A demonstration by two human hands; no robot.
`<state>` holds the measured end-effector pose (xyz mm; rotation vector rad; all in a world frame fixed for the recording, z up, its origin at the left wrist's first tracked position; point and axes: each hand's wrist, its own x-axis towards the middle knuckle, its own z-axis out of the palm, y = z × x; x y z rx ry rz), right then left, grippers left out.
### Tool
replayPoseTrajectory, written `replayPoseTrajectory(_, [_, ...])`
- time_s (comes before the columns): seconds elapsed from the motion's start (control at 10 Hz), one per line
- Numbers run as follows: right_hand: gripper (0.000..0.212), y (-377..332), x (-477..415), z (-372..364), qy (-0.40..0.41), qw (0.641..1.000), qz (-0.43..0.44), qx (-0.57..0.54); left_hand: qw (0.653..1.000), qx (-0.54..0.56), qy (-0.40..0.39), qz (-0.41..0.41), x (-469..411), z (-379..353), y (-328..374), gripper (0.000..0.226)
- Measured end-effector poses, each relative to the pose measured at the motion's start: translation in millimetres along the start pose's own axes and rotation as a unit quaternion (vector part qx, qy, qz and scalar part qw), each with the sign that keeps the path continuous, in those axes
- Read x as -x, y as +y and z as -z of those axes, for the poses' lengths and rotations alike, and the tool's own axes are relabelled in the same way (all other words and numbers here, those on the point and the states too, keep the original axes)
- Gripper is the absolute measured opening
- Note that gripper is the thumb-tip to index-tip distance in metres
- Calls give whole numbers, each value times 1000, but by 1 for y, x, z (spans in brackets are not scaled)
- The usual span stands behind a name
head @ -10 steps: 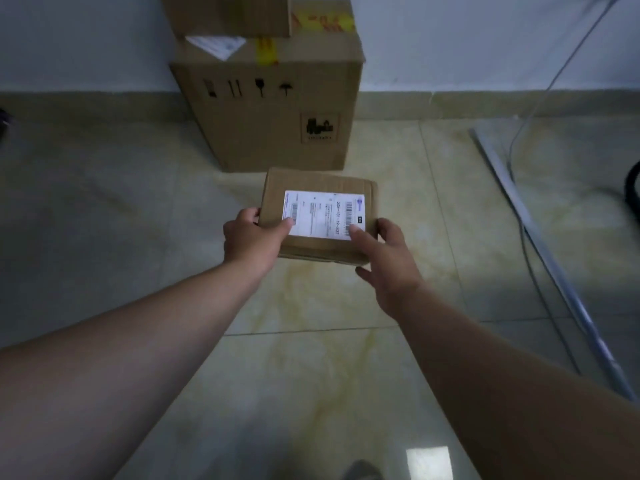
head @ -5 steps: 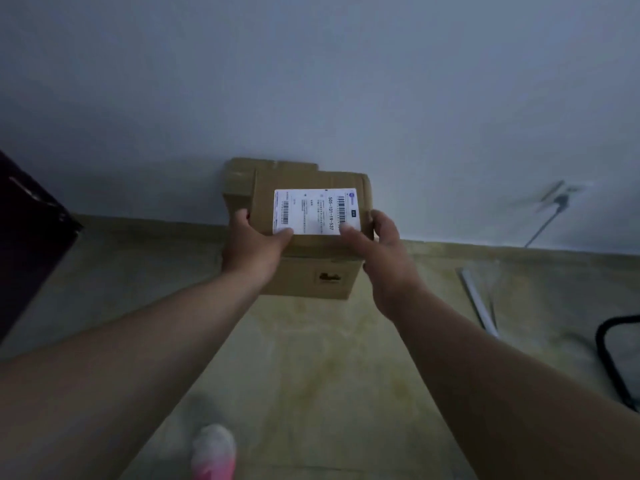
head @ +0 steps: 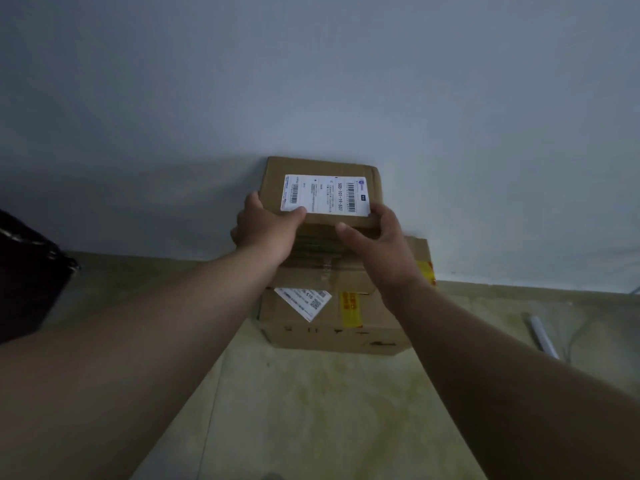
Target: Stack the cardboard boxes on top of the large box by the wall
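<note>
A small cardboard box (head: 273, 174) with a white shipping label on top is held level against the wall, over the stack. My left hand (head: 265, 230) grips its near left corner and my right hand (head: 375, 237) grips its near right edge. Under it another cardboard box (head: 325, 271) sits on the large box (head: 329, 332), which stands on the floor against the wall and carries a torn white label and yellow tape. I cannot tell whether the held box touches the box below.
A dark piece of furniture (head: 24, 275) stands at the far left. A pale tube (head: 542, 336) and a thin cable (head: 581, 327) lie on the tiled floor at the right, near the wall.
Both hands have lifted the small labelled box from low above the floor up over the stack by the wall, and the view has moved closer to the stack.
</note>
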<state>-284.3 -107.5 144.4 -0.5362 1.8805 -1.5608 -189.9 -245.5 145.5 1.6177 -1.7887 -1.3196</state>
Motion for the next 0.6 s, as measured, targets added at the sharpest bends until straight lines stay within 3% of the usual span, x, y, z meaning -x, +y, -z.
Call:
replayPoseTrajectory(0.1, [77,9,-15,-6,15,1000,-5,0,1000,-26,-2,8,-15,-4,1,92])
replayPoseTrajectory(0.4, [42,-13,-4,0,-2,999,-20,-38,1000,-9,-22,14,-2,5,7,93])
replayPoseTrajectory(0.5, [30,-29,3,-5,31,999,-5,-34,1000,10,-2,21,6,15,11,93])
replayPoseTrajectory(0.6, [62,-53,13,-6,73,997,-2,-10,999,26,30,-9,18,30,24,78])
